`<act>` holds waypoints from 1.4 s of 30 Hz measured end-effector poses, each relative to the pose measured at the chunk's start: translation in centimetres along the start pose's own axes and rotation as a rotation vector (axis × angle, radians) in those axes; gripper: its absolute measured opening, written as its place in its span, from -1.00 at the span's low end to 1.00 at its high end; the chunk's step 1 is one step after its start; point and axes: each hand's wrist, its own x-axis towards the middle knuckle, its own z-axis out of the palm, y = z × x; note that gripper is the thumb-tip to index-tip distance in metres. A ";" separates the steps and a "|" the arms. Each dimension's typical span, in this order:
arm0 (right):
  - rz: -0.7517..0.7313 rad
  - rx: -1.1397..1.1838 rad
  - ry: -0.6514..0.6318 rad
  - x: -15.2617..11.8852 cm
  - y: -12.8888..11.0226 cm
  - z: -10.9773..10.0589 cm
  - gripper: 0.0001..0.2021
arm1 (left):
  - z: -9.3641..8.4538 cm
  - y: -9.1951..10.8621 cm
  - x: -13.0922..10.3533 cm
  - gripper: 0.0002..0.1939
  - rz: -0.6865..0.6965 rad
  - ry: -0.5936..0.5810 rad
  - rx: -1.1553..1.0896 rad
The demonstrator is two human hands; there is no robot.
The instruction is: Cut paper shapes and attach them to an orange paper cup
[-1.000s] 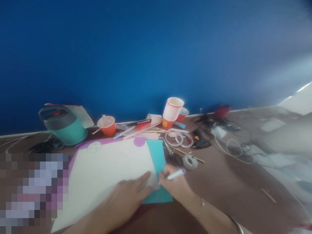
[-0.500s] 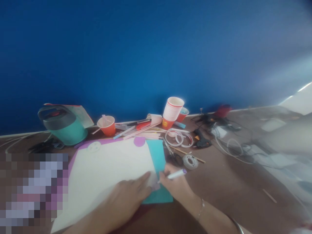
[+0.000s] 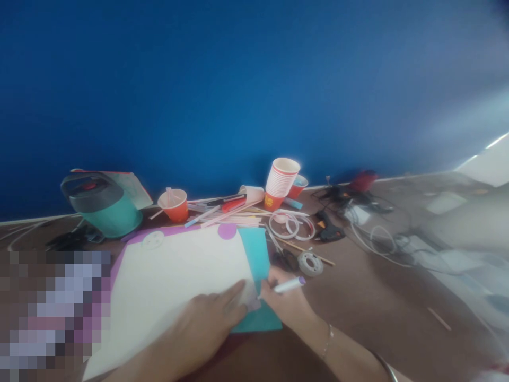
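Far left, a teal kettle-like vessel with a dark grey lid and handle (image 3: 109, 209) stands before a pale, red-edged booklet (image 3: 137, 189). Purple paper (image 3: 104, 294) shows around the large white paper sheet (image 3: 181, 270). On the sheet's upper left, a pale round disc with small markings (image 3: 153, 240); near its upper right corner, a flat purple circle (image 3: 227, 231).

Behind: an orange-and-white paper cup (image 3: 174, 206) with a straw in it, then a heap of thin pale sticks and straws (image 3: 225, 215).

My left hand (image 3: 207, 318) lies palm down on the white sheet, thumb and index a little apart, gripping nothing I can make out. By their tips, a small greyish piece, too blurred to name.

My right hand (image 3: 288, 300) is closed on a white marker with a purple end (image 3: 290, 285), its tip down at the sheet's right edge, beside teal paper (image 3: 256, 254).

Beyond it: black-handled scissors (image 3: 285, 259), a white plastic spool (image 3: 310, 263), a tall stack of paper cups (image 3: 280, 183), a black glue gun (image 3: 329, 230).
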 end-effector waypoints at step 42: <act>0.032 0.031 -0.024 0.0 0.0 0.1 -0.78 | -0.3 0.0 -0.1 -0.46 -0.008 -0.004 -0.035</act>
